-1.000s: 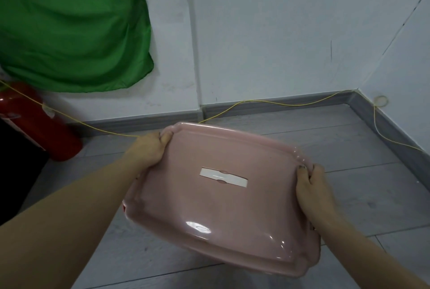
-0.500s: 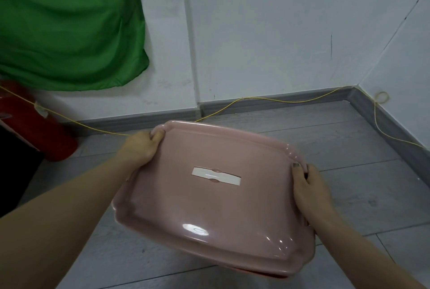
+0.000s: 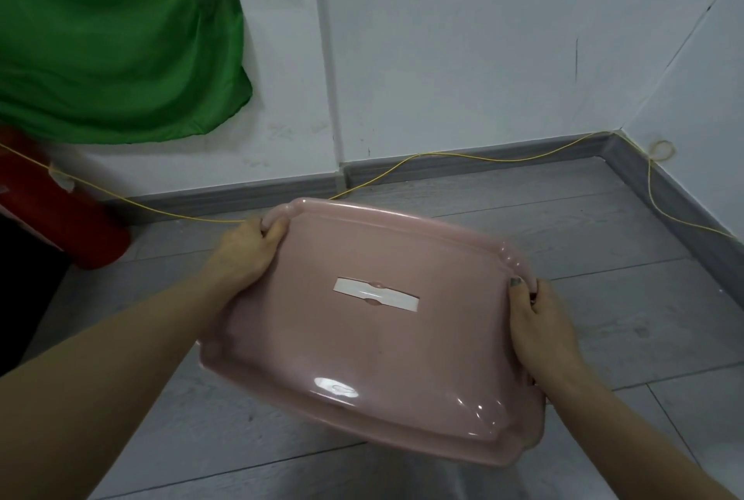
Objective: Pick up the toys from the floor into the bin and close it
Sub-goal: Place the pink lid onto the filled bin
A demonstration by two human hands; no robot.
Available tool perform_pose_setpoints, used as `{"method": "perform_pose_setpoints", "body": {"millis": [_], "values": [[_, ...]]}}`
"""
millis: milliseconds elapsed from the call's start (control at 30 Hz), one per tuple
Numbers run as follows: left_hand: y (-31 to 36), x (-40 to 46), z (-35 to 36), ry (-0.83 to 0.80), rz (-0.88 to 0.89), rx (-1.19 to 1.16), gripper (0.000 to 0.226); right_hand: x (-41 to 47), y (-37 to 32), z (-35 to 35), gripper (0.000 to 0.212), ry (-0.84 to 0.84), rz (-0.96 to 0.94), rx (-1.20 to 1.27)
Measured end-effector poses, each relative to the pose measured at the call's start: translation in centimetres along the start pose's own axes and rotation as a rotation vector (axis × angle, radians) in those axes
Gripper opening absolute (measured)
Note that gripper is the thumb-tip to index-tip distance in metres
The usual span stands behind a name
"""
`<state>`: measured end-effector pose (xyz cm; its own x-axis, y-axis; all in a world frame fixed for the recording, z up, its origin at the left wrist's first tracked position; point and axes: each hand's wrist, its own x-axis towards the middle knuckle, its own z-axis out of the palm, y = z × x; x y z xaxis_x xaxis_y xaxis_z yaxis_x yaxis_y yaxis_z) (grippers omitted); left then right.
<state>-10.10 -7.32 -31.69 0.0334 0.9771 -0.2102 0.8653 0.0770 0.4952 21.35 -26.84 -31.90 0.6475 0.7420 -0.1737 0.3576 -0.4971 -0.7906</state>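
Note:
A pink plastic lid [image 3: 374, 350] with a white recessed handle [image 3: 375, 294] fills the middle of the view and covers whatever lies beneath it; the bin body and any toys are hidden. My left hand [image 3: 245, 248] grips the lid's far left corner, fingers curled over the rim. My right hand [image 3: 539, 322] clasps the lid's right edge, thumb on top.
A grey plank floor [image 3: 604, 298] runs to white walls meeting in a corner at the right. A yellow cord [image 3: 443, 156] trails along the grey skirting. A red cylinder [image 3: 60, 218] lies at the left under a hanging green cloth [image 3: 112, 36].
The lid, held in both hands, has shifted slightly away from me and to the left, and sits a little lower. My grip on both edges is unchanged.

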Motion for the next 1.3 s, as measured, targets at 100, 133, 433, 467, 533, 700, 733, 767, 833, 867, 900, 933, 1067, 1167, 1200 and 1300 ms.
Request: {"method": "perform_pose_setpoints", "body": {"millis": [100, 133, 433, 467, 533, 700, 733, 767, 833, 867, 900, 933, 1067, 1167, 1200, 1300], "values": [[0.5, -0.4, 0.0, -0.058, -0.049, -0.011, 0.073, -0.2, 0.2, 0.0, 0.032, 0.005, 0.01, -0.029], [0.6, -0.5, -0.1, -0.078, -0.069, -0.012, 0.074, -0.3, 0.2, 0.1, 0.032, 0.008, 0.009, -0.036], [0.3, -0.7, 0.0, -0.048, -0.125, 0.023, 0.093, -0.2, 0.5, 0.3, 0.029, 0.031, -0.028, 0.002], [0.2, -0.8, -0.1, -0.046, -0.137, 0.019, 0.093, -0.2, 0.5, 0.4, 0.029, 0.029, -0.031, 0.003], [0.3, -0.8, -0.1, -0.054, -0.151, 0.015, 0.092, 0.2, 0.6, 0.6, 0.03, 0.033, -0.032, -0.002], [2.7, -0.7, -0.9, -0.031, -0.188, -0.013, 0.091, 3.3, -1.3, 0.0, 0.037, -0.008, -0.032, -0.074], [4.1, -0.4, -1.5, -0.033, -0.188, 0.016, 0.092, 4.6, -2.0, -0.5, 0.041, 0.009, -0.034, -0.097], [5.4, -0.2, -2.3, -0.02, -0.18, 0.049, 0.09, 5.7, -2.9, -0.9, 0.045, 0.019, -0.041, -0.116], [8.7, 0.4, -4.2, 0.017, -0.146, 0.074, 0.08, 7.8, -5.1, -2.6, 0.052, 0.044, -0.051, -0.135], [10.3, 0.8, -5.3, 0.032, -0.148, 0.058, 0.079, 8.7, -6.4, -3.7, 0.056, 0.053, -0.044, -0.143], [12.3, 1.3, -6.6, 0.042, -0.155, 0.038, 0.082, 9.6, -7.8, -5.3, 0.061, 0.058, -0.036, -0.142], [13.9, 1.6, -7.6, 0.051, -0.165, 0.01, 0.085, 10.3, -9.2, -6.8, 0.064, 0.062, -0.03, -0.132], [21.7, 0.9, -12.6, 0.008, -0.109, -0.005, 0.082, 12.2, -15.5, -14.6, 0.047, 0.119, -0.011, -0.176], [28.5, 0.9, -16.8, -0.073, -0.084, -0.02, 0.081, 14.4, -20.0, -20.9, 0.048, 0.186, -0.009, -0.244], [30.6, 1.1, -17.9, -0.101, -0.081, -0.034, 0.08, 15.4, -21.3, -22.8, 0.05, 0.199, 0.003, -0.265], [35.6, 2.2, -18.6, -0.125, -0.083, -0.071, 0.077, 18.8, -23.2, -27.0, 0.05, 0.238, 0.013, -0.306]]}}
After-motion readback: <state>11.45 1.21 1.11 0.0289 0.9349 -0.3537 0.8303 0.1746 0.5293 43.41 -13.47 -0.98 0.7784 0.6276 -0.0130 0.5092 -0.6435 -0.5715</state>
